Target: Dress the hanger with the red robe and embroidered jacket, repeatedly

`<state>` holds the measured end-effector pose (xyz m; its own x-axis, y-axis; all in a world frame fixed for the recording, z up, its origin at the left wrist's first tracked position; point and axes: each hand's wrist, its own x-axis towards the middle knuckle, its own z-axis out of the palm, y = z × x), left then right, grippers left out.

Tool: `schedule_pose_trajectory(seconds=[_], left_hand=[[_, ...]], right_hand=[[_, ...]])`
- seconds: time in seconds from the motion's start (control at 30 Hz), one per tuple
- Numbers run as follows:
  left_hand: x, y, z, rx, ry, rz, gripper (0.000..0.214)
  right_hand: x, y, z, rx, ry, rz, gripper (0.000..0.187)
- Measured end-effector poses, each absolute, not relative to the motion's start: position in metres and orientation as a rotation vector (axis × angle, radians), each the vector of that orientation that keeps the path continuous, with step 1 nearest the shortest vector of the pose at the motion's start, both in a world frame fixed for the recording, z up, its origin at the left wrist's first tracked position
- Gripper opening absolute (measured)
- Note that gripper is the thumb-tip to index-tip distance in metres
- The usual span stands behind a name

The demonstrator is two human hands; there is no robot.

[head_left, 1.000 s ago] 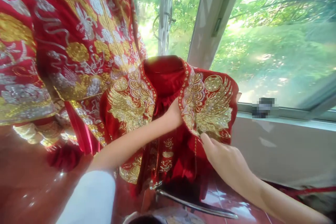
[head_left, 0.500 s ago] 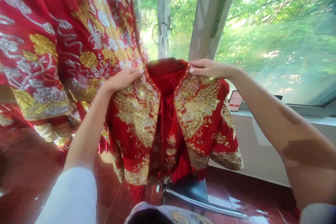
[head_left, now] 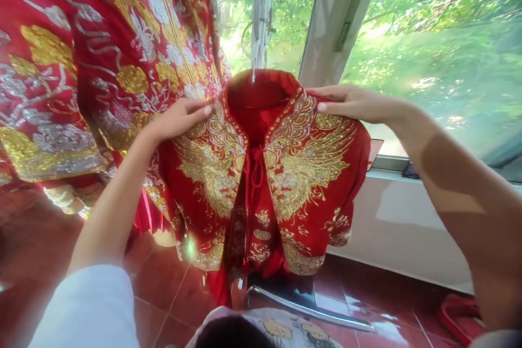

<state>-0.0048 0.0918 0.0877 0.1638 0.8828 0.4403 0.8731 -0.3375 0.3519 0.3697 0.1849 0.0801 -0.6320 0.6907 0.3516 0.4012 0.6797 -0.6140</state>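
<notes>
A short red jacket (head_left: pixel 342 163) with gold and silver embroidery hangs upright in front of me, its front parted below a tied red cord (head_left: pixel 256 166). Out of its collar rises the metal hook of a hanger (head_left: pixel 253 65). My left hand (head_left: pixel 179 118) pinches the shoulder on the left side between thumb and fingers. On the opposite shoulder, my right hand (head_left: pixel 353 102) grips the cloth the same way, thumb in front. Red fabric with gold motifs shows inside the opening; what lies behind it is hidden.
A larger embroidered red garment (head_left: pixel 134 54) hangs close at the left. Windows with a pale frame (head_left: pixel 330 16) stand behind, a phone (head_left: pixel 411 170) on the sill. Below are a chair's metal edge (head_left: pixel 310 307), red floor tiles (head_left: pixel 159 277) and a red item (head_left: pixel 460 315) at the lower right.
Both hands have moved outward from the collar along the shoulders. The jacket's collar sits higher, and the hanger hook now shows. The view has shifted slightly.
</notes>
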Motion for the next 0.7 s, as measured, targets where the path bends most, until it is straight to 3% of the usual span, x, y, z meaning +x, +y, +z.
schedule_pose_trajectory(seconds=[0.07, 0.13, 0.33, 0.43, 0.5, 0.6, 0.7], left_hand=[[-0.020, 0.086, 0.076, 2.291, 1.847, 0.821, 0.038], [-0.019, 0.081, 0.063, 2.200, 2.004, 0.931, 0.038], [0.054, 0.070, 0.000, 1.984, 2.499, 1.884, 0.055], [0.089, 0.060, -0.063, 2.048, 2.532, 1.947, 0.082], [0.101, 0.053, -0.110, 2.136, 2.528, 1.747, 0.092], [0.095, 0.046, -0.161, 2.091, 2.547, 1.577, 0.078], [0.067, 0.032, -0.170, 2.079, 2.535, 1.572, 0.048]], right_hand=[[0.387, 0.184, 0.069, -1.010, -2.303, 0.891, 0.043], [0.392, 0.173, 0.057, -1.148, -2.157, 0.903, 0.046], [0.339, 0.106, 0.008, -1.240, -1.522, -0.332, 0.048], [0.298, 0.071, -0.051, -1.135, -1.401, -0.538, 0.069], [0.274, 0.056, -0.100, -1.153, -1.517, -0.525, 0.078], [0.255, 0.056, -0.157, -1.305, -1.690, -0.485, 0.062], [0.262, 0.070, -0.171, -1.370, -1.664, -0.273, 0.062]])
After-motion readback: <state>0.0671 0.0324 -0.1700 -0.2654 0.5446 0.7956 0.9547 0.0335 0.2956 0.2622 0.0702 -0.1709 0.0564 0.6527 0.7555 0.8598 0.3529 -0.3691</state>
